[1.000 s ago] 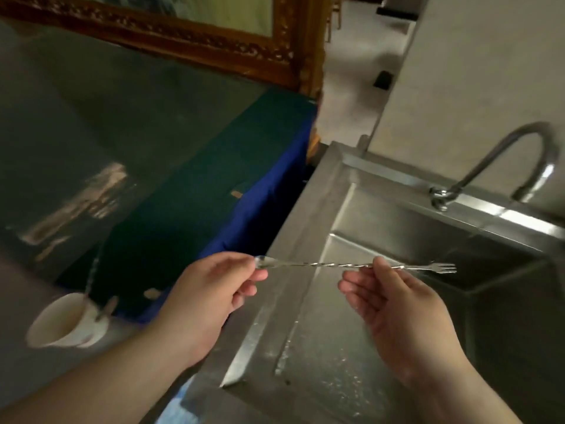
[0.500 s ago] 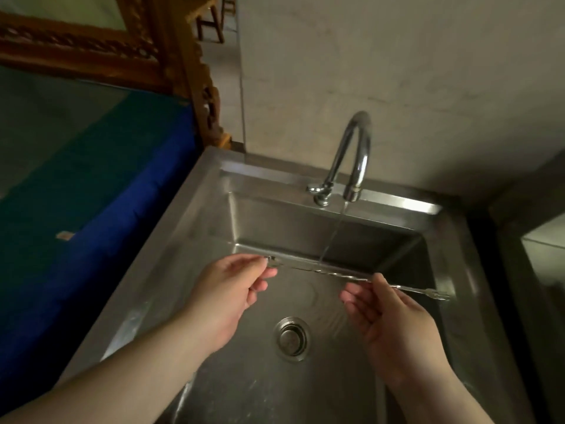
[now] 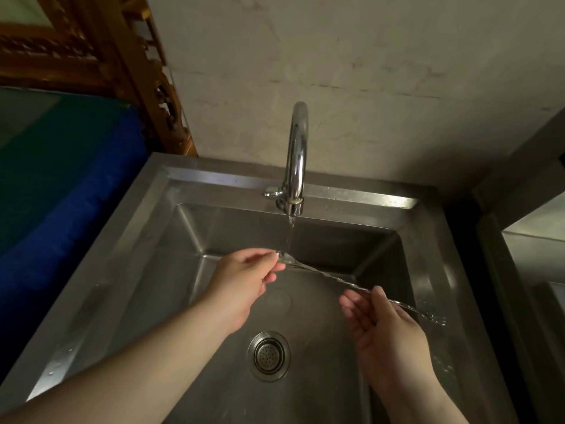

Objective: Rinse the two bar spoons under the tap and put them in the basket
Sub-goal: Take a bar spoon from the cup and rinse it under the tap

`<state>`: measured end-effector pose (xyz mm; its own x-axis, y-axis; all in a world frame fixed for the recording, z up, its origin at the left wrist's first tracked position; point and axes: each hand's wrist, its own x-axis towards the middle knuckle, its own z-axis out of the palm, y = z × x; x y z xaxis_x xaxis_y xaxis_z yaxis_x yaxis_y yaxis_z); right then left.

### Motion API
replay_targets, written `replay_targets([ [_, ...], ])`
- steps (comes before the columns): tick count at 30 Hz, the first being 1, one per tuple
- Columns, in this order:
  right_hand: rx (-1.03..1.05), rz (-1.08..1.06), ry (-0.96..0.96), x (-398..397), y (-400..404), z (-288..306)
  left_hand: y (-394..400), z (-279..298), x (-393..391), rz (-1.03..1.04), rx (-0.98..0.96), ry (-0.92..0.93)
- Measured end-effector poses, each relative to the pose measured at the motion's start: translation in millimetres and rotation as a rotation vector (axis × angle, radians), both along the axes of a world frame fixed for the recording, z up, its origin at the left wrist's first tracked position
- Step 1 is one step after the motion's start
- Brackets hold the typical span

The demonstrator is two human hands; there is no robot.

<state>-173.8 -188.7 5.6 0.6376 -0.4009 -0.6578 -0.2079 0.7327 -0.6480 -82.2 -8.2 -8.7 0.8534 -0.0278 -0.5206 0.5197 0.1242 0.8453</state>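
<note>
Spoon: bar spoon (image 3: 333, 278) is lying across the sink (image 3: 351, 197), bowl end under the tap (image 3: 296, 154) stream at 12 o'clock.
Left hand (image 3: 244, 280): fingertips are pinching the bowl end.
Right hand (image 3: 388, 335): thumb and loosely open fingers are holding the shaft near the fork end, at 3 o'clock.
Progress: first rinse is underway; second spoon and basket are not showing.

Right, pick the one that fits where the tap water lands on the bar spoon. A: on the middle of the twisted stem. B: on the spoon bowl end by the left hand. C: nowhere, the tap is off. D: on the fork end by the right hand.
B: the stream from the tap falls onto the bar spoon at its bowl end, right beside the left hand fingertips; the right hand supports the stem nearer the fork end.
</note>
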Motion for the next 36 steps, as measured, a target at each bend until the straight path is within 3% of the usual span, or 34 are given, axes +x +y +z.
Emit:
replay_targets([
  [9, 0.321, -0.026, 0.094, 2, 0, -28, -15, 9, 17, -0.206, 0.308, -0.321],
  [13, 0.272, 0.115, 0.227, 7, 10, -36, -14, 18, 16, -0.274, 0.486, -0.491],
  [15, 0.04, 0.288, 0.323, 11, 15, -37, -12, 24, 16, -0.283, 0.545, -0.565],
  [17, -0.429, 0.483, 0.321, 17, 19, -33, -9, 31, 16, -0.284, 0.594, -0.617],
  [19, -0.867, 0.561, 0.154, 28, 26, -18, -9, 37, 15, -0.295, 0.645, -0.639],
  [21, -0.999, 0.583, -0.061, 42, 37, -1, -10, 41, 12, -0.297, 0.672, -0.638],
  [26, -0.903, 0.594, -0.208, 68, 51, 13, -9, 51, 12, -0.307, 0.718, -0.665],
  [36, -0.738, 0.681, -0.279, 70, 54, -1, 2, 52, 11, -0.316, 0.758, -0.659],
])
